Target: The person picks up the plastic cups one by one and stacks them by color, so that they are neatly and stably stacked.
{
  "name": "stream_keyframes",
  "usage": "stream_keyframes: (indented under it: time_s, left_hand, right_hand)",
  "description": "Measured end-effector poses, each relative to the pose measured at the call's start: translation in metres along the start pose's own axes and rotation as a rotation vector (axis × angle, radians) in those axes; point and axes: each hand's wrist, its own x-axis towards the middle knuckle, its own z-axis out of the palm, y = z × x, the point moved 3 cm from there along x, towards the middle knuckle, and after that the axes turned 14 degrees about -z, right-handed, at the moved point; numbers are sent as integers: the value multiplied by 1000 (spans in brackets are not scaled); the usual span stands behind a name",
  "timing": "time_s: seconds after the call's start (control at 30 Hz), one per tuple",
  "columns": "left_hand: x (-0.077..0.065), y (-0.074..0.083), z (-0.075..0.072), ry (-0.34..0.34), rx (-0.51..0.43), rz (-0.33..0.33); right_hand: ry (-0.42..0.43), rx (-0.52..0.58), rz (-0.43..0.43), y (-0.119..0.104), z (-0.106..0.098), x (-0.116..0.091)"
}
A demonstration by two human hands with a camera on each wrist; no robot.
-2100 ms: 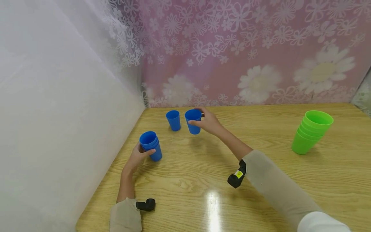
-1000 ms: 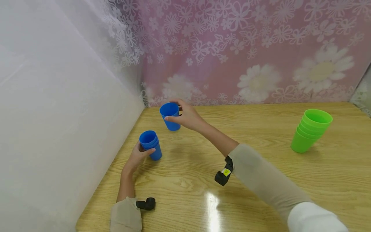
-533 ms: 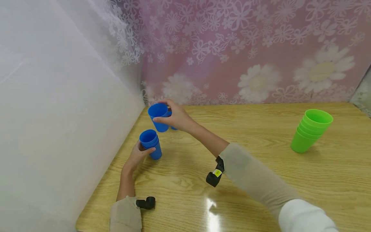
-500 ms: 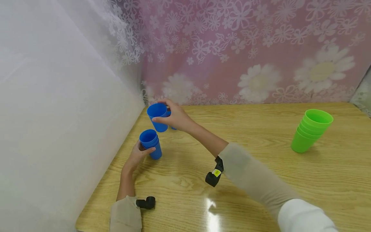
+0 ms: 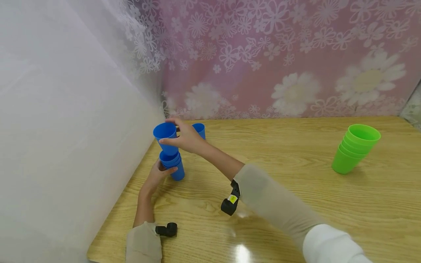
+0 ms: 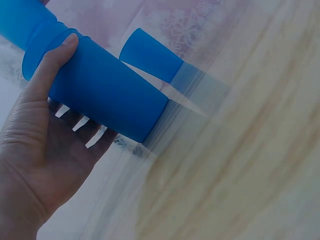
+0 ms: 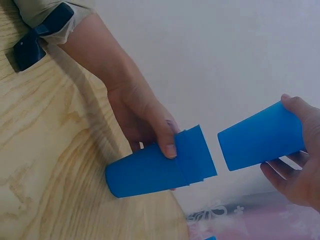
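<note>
My left hand grips a small stack of nested blue cups, fingers curled behind and thumb in front; the stack stands upright on the table. Right above its mouth, my right hand holds a single blue cup between thumb and fingers. In the right wrist view a narrow gap shows between this cup's base and the rim of the stack. Another blue cup stands on the table behind my right hand, partly hidden by it; the left wrist view shows that lone cup too.
A tall stack of nested green cups stands at the right side of the wooden table. A white wall sheet borders the table's left side, and a pink flowered curtain hangs along the back.
My right hand has carried its blue cup leftward, past the lone standing cup, then down to just above the stack. My left hand and its stack have stayed in place.
</note>
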Motion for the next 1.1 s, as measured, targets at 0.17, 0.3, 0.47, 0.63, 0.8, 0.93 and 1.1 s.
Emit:
stream_keyframes:
  time_s: [0.17,0.3,0.47,0.63,0.8,0.93,1.1]
  left_hand:
    - [0,0,1,-10,-11,3]
    - [-1,-1,1,-9,-8,5]
    - [0,-1,0,-8,-11,-4]
    - [-7,9,4,-38,-17,13]
    - [-16,19,9,-48,4,28]
    - [-19,22,10,-45,8,25]
    - [-19,21,10,-46,-13,29]
  right_hand:
    - [-16,-2,-2,5,9,-3]
    - [-28,-23,1,12,15,-6]
    - [-34,-39,17,21,21,-10]
    - [-34,-53,24,30,26,-12]
    - [-36,-50,45,37,31,-16]
    - [-41,-58,55,40,34,-18]
    - [-57,-56,54,43,37,-20]
